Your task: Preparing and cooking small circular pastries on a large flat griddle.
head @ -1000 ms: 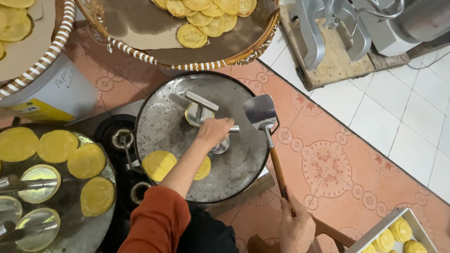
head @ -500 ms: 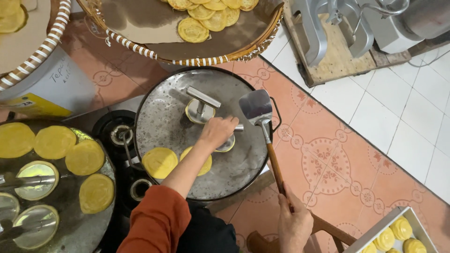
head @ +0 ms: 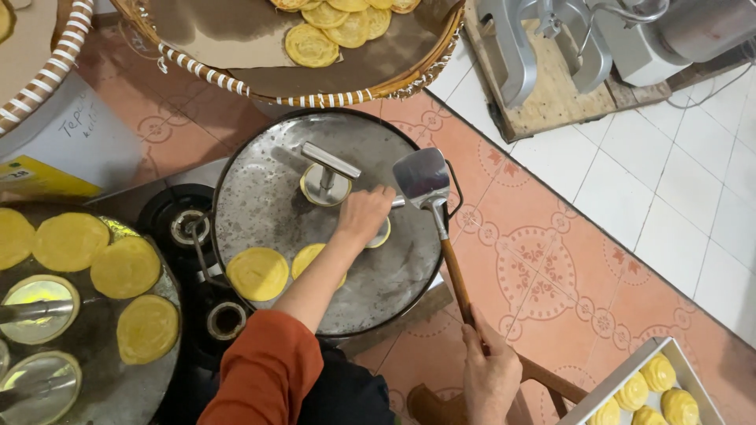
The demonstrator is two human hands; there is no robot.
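My left hand [head: 361,214], in an orange sleeve, is closed on the handle of a round metal press [head: 383,233] that sits on a yellow dough disc on the round grey griddle [head: 260,197]. My right hand [head: 492,376] grips the wooden handle of a metal spatula [head: 423,178]. Its blade hovers just right of my left hand. A second press [head: 327,178] stands on another disc farther back. Two flattened yellow discs [head: 257,273] lie at the griddle's near edge, one partly under my forearm.
A second griddle [head: 94,393] at left carries several yellow discs and round presses. A woven basket [head: 236,79] with cooked discs sits at the back. A metal tray [head: 630,370] of dough balls is at bottom right. A grey machine [head: 598,39] stands on a wooden board.
My left hand stays on the press and the spatula blade stays beside it. The view has shifted slightly, nothing else visibly moved.
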